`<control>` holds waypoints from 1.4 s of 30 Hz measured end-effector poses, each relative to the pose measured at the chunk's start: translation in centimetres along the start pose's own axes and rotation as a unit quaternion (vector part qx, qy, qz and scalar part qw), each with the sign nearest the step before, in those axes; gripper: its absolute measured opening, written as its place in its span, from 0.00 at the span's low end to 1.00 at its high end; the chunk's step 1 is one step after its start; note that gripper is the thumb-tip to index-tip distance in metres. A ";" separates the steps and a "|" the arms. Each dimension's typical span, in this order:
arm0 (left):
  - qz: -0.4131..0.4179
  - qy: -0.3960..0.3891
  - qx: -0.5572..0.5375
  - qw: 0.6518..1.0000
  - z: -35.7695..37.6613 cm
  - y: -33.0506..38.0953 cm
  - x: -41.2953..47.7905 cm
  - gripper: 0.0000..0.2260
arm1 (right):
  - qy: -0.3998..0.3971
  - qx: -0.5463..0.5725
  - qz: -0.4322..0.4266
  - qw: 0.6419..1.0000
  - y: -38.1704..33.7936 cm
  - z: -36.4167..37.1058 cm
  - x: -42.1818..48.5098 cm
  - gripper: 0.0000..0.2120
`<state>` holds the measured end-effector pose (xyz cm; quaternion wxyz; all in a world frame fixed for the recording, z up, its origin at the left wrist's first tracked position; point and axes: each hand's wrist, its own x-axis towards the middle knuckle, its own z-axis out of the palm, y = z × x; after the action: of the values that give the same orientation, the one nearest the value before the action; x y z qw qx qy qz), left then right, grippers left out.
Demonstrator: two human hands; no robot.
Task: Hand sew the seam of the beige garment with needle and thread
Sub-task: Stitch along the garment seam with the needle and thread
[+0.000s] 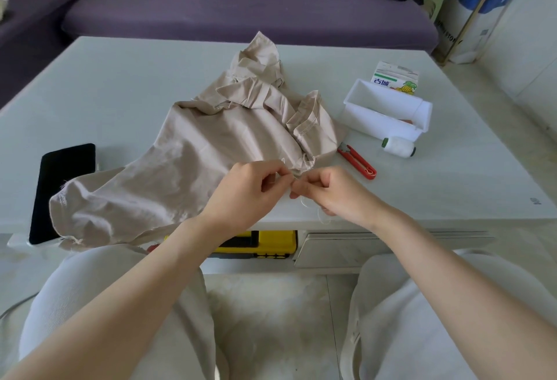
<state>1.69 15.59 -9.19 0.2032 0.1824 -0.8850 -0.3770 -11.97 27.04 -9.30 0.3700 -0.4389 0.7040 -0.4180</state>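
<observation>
The beige garment [193,150] lies crumpled across the pale table [120,84], one end hanging over the near edge. My left hand [250,189] pinches the garment's edge near the table's front. Touching it fingertip to fingertip, my right hand [328,192] pinches at the same spot, with white thread [319,214] trailing below its palm. The needle is too small to make out. A white thread spool [399,147] lies on its side to the right, and red thread snips [357,161] rest just beyond my right hand.
A black phone [60,189] lies at the table's left front corner. A white plastic box [387,111] and a small carton [396,78] stand at the right. A purple sofa [211,3] runs behind the table. A yellow box [259,244] sits under the table.
</observation>
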 end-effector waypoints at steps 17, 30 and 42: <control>0.040 0.053 -0.162 0.985 -0.8 1.6 -0.6 0.06 | 0.240 -0.039 0.093 0.966 1.8 -1.2 1.3 0.15; 0.063 -0.187 0.037 0.980 1.1 0.0 -0.9 0.05 | 0.236 -0.056 -0.005 0.970 1.2 -0.6 0.4 0.04; 0.076 0.076 0.108 0.988 0.3 -1.0 0.5 0.07 | 0.207 -0.102 -0.006 0.973 1.9 0.2 1.2 0.19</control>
<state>1.29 14.97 -10.02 0.2769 0.1634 -0.9140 -0.2474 -12.76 26.35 -11.31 0.1667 -0.3825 0.8014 -0.4285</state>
